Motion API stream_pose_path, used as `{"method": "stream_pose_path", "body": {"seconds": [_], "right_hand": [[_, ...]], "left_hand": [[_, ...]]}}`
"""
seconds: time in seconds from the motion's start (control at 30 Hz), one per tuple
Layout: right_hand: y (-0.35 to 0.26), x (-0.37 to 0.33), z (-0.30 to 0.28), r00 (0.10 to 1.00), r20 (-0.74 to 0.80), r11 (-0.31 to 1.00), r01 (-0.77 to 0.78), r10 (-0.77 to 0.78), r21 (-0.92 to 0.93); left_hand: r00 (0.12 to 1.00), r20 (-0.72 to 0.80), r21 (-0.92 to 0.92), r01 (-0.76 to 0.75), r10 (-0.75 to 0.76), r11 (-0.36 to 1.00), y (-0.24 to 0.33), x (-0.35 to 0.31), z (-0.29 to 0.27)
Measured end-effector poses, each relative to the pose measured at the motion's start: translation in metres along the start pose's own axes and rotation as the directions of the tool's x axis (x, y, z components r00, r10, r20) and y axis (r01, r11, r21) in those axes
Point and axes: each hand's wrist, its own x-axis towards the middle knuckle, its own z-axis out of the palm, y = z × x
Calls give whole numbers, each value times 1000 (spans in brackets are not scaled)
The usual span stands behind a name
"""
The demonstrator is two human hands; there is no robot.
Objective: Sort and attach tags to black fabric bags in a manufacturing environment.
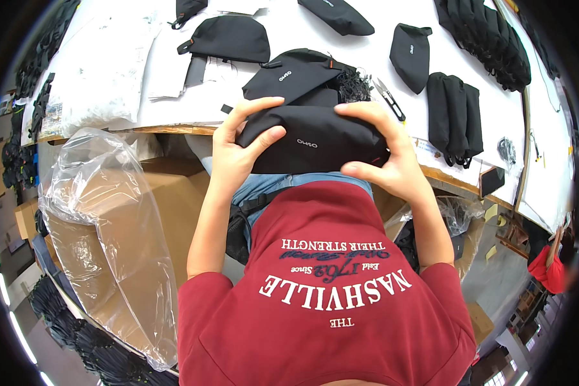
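A black fabric pouch (315, 138) with a small pale print is held level in front of my body, at the table's near edge. My left hand (241, 141) grips its left end, thumb on the near face and fingers over the top. Around the right end closes my right hand (386, 145) in the same way. Just beyond lies another black pouch (289, 76), beside a tangle of black threads (354, 87). Thread snips (390, 100) rest to the right of the threads.
On the white table (341, 51), more black pouches (231, 38) lie about, with three pouches side by side (455, 119) and a long row (486, 42) at right. A phone (492, 181) sits at the right edge. Below left stands a cardboard box (122, 238) under clear plastic.
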Motion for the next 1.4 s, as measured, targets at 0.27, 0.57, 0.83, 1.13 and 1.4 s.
{"method": "stream_pose_path", "body": {"seconds": [0.27, 0.57, 0.83, 1.13, 1.4], "right_hand": [[16, -16, -16, 986, -116, 984, -103, 120, 143], [12, -51, -78, 932, -212, 949, -311, 295, -50], [45, -120, -176, 392, -857, 616, -597, -333, -513], [109, -152, -181, 555, -787, 242, -752, -269, -613], [93, -32, -52, 875, -441, 720, -438, 203, -538]], "left_hand": [[944, 279, 90, -207, 175, 974, -1, 7, -3], [938, 346, 196, -110, 36, 974, -2, 8, 6], [990, 136, 238, 12, -46, 971, -29, 19, -13], [987, 14, 583, -140, 163, 800, -44, 31, -15], [933, -282, 952, 243, 224, 189, -121, 103, -163]]}}
